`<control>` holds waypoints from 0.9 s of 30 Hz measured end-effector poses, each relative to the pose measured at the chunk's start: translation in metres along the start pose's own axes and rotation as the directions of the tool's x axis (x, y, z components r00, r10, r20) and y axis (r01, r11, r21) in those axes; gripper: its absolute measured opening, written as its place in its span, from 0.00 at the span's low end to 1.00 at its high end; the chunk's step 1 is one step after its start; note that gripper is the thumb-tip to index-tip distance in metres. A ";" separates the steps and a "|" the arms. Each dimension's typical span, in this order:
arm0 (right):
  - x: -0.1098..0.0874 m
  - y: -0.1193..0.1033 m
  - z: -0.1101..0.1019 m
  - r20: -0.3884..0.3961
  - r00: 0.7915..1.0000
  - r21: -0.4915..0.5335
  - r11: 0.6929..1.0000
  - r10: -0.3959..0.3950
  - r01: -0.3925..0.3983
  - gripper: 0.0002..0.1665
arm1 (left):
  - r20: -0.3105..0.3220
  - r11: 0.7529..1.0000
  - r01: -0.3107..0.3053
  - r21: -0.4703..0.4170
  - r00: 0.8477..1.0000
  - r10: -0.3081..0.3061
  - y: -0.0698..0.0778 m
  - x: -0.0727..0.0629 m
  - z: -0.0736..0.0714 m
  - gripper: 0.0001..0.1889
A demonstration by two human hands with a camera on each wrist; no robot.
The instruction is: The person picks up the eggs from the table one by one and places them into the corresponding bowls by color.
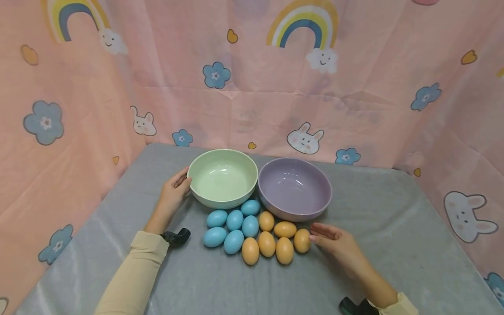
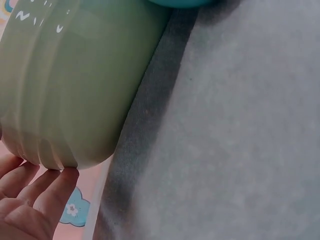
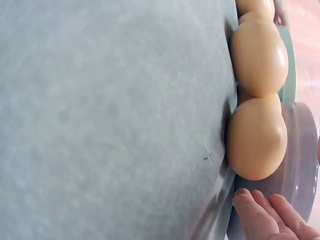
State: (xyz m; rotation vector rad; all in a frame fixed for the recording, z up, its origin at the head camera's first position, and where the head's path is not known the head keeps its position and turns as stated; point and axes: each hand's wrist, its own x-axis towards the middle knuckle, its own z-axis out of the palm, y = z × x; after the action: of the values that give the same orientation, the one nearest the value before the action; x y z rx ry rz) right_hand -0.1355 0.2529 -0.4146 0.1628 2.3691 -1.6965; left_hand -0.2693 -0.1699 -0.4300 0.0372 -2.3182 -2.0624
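My left hand (image 1: 175,192) touches the left side of a light green bowl (image 1: 222,203); in the left wrist view its fingertips (image 2: 67,175) rest on the bowl's ridged outer wall. Beside that bowl stands a purple bowl (image 1: 293,214). In front of them lie several blue eggs (image 1: 214,236) on the left and several orange-tan eggs (image 1: 285,250) on the right. My right hand (image 1: 340,247) is at the right end of the group, fingers extended, by the rightmost orange egg (image 1: 302,241). In the right wrist view, its fingertips (image 3: 242,197) sit just beyond an egg (image 3: 256,140), holding nothing.
A grey cloth (image 1: 393,236) covers the table. Pink fabric (image 1: 244,113) printed with rainbows, flowers and rabbits hangs behind and at both sides. A black wrist strap (image 1: 177,236) sits on the left forearm, and another dark device (image 1: 356,307) on the right.
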 end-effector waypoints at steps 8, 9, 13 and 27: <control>0.002 0.002 0.006 0.013 1.000 0.016 1.000 0.014 -0.015 0.37 | -0.017 1.000 0.021 -0.022 1.000 -0.021 -0.002 -0.001 0.000 0.28; 0.003 0.002 0.007 0.015 1.000 0.013 1.000 0.014 -0.014 0.37 | -0.018 1.000 0.022 -0.021 1.000 -0.022 -0.002 -0.002 0.000 0.28; 0.003 0.003 0.008 0.013 1.000 -0.001 1.000 0.028 -0.028 0.37 | -0.025 0.999 0.014 -0.030 1.000 -0.014 -0.001 -0.004 0.001 0.28; 0.005 0.005 0.009 0.001 0.997 -0.040 0.996 0.075 -0.075 0.41 | -0.020 0.999 -0.003 -0.038 1.000 0.002 -0.002 -0.007 0.003 0.27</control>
State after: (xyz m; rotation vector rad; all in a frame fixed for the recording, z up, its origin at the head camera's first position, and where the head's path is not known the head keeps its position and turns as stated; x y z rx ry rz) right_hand -0.1377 0.2455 -0.4231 0.2393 2.3617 -1.6140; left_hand -0.2629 -0.1670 -0.4320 0.0530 -2.2661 -2.0943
